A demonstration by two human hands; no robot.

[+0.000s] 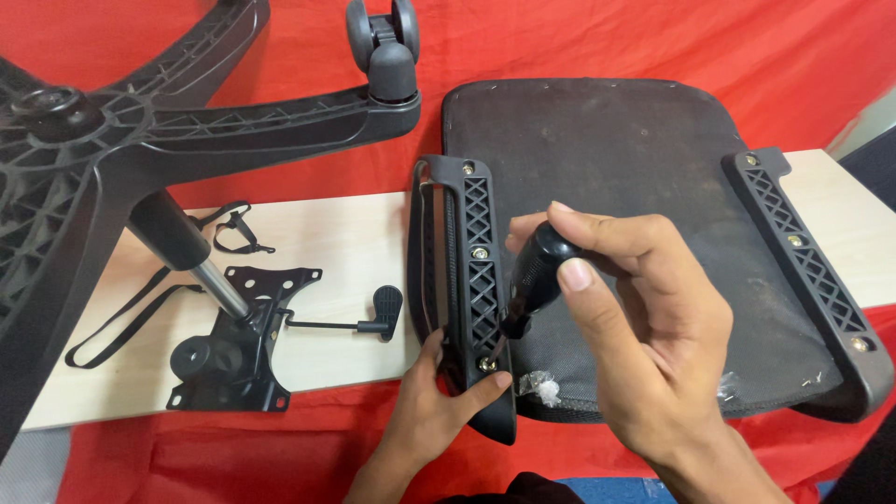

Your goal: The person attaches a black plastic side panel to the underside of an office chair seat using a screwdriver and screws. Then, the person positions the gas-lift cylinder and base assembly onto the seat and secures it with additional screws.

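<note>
The right hand (635, 327) is closed around the black handle of a screwdriver (537, 275), thumb pressed on the upper side of the grip and fingers wrapped over the top. The tool slants down and away to that hand's left, its tip meeting a brass-coloured screw (487, 364) at the near end of the left armrest bracket (471, 280).

The left hand (439, 411) grips that near end of the bracket, thumb lying across the front edge just below the screw and the remaining fingers curled behind it. The bracket rests along the edge of the upturned black seat pad (635, 168), which lies directly beyond the right hand. A second bracket (807, 271) sits on the seat's far edge, to the right of the right hand.

To the left of the left hand, on the pale wooden counter (345, 243), lies the tilt mechanism plate (233, 355) with its lever (373, 313), joined to the gas cylinder (191, 252) of the five-star base (112, 131). One caster (383, 47) points upward. A red cloth (607, 37) covers the surroundings.
</note>
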